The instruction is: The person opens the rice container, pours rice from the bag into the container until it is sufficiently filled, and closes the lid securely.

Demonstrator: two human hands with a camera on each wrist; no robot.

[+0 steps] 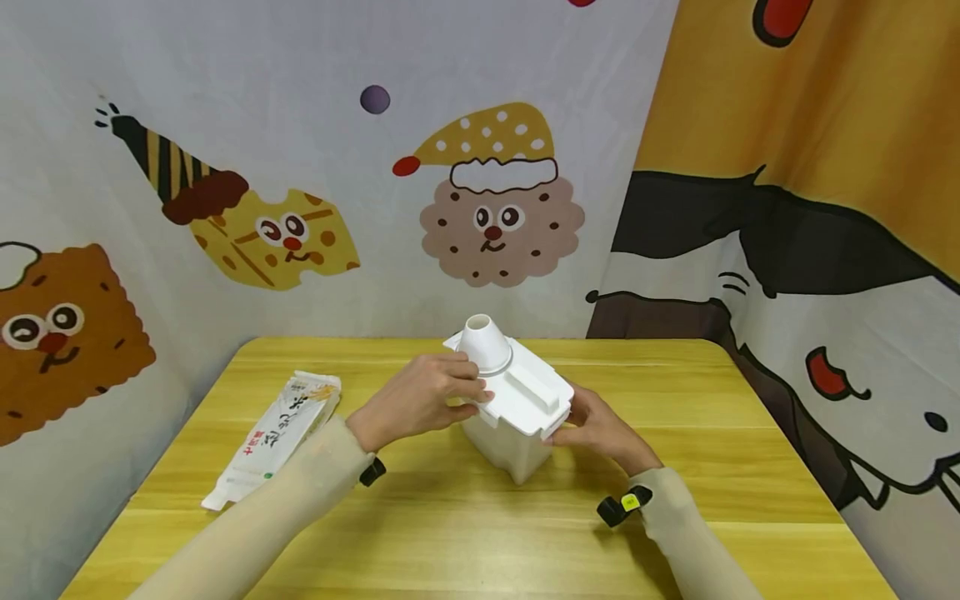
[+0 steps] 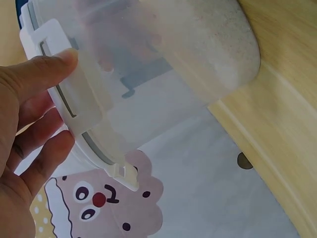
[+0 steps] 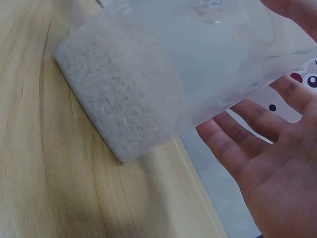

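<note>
A translucent storage box (image 1: 501, 446) stands on the table, its white lid (image 1: 517, 402) in place and a white cone (image 1: 486, 348) on top of that lid. White rice-like grains (image 3: 119, 94) fill the lower part in the right wrist view. My left hand (image 1: 431, 387) holds the lid's edge, its thumb on the clip (image 2: 64, 74) and the other fingers over the lid. On the other side, my right hand (image 1: 600, 425) grips the box near the top, thumb at the front corner and fingers along the wall.
A flat white printed packet (image 1: 277, 437) lies to the left on the wooden table (image 1: 420, 533). Behind the table's far edge hangs a cartoon-patterned cloth (image 1: 300, 67).
</note>
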